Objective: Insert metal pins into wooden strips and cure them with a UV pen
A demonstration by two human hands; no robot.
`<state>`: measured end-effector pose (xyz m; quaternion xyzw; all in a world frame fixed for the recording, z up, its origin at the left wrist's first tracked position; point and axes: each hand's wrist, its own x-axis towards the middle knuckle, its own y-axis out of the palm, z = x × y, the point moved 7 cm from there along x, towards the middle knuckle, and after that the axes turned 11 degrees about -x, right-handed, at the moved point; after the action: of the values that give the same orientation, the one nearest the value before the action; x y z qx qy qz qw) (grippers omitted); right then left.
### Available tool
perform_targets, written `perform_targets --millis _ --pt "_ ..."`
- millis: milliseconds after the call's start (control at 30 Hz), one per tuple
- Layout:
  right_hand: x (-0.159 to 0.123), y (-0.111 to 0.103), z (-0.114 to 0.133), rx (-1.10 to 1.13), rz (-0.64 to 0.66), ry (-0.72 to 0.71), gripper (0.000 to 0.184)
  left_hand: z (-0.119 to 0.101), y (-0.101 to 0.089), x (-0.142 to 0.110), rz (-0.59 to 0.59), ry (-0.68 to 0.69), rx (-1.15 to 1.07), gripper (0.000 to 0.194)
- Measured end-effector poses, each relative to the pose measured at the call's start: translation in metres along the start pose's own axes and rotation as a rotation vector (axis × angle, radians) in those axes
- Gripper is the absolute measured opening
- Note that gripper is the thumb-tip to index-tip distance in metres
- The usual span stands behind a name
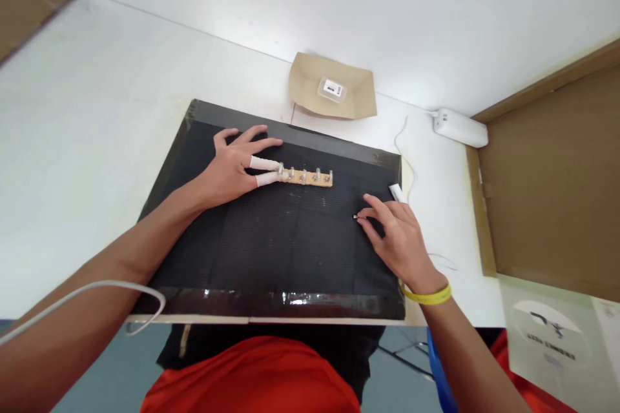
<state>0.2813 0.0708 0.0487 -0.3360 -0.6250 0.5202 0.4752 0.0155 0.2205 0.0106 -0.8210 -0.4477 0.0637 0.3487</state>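
Observation:
A narrow light-wooden strip (310,179) lies on the black mat, with several small clear upright pieces and metallic bits along it. My left hand (237,164) has white covers on thumb and index finger, which close on the strip's left end; the other fingers are spread over the mat. Pinched between the thumb and index finger of my right hand (394,232) is a small shiny metallic piece (356,217), too small to name. That hand is right of the strip, apart from it, with a yellow band at the wrist.
The black mat (271,245) has taped, glossy edges. Behind it stands a brown cardboard tray (358,100) holding a small clear box with a label (332,90). A white block with a cable (460,128) is at the back right. A white object (397,192) lies behind my right hand.

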Motion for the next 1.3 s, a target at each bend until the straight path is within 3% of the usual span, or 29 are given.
perform_targets --millis 200,433,600,733,900,1067,1200,1300 --pt "-0.011 -0.021 -0.012 0.015 -0.016 0.155 0.049 0.002 0.000 0.000 -0.029 0.000 0.008 0.035" --pt "-0.031 -0.040 -0.059 -0.089 -0.017 0.389 0.038 -0.007 -0.003 -0.002 -0.099 0.074 0.053 0.036" --pt "-0.035 -0.035 -0.085 -0.083 0.139 0.504 0.040 -0.013 -0.004 -0.005 -0.140 0.116 0.071 0.028" --pt "-0.030 -0.026 -0.091 -0.125 0.270 0.502 0.050 -0.016 -0.004 -0.006 -0.149 0.145 0.095 0.027" --pt "-0.022 -0.014 -0.097 -0.193 0.372 0.556 0.045 -0.019 -0.002 -0.006 -0.119 0.153 0.132 0.026" --pt "-0.019 -0.010 -0.093 -0.253 0.463 0.582 0.040 -0.024 0.000 -0.007 -0.119 0.206 0.229 0.028" --pt "-0.012 -0.021 -0.068 -0.318 0.318 0.492 0.033 -0.022 -0.002 -0.008 -0.138 0.195 0.188 0.027" --pt "-0.004 -0.018 -0.036 -0.202 0.228 0.341 0.026 -0.017 -0.002 -0.008 -0.136 0.155 0.153 0.026"
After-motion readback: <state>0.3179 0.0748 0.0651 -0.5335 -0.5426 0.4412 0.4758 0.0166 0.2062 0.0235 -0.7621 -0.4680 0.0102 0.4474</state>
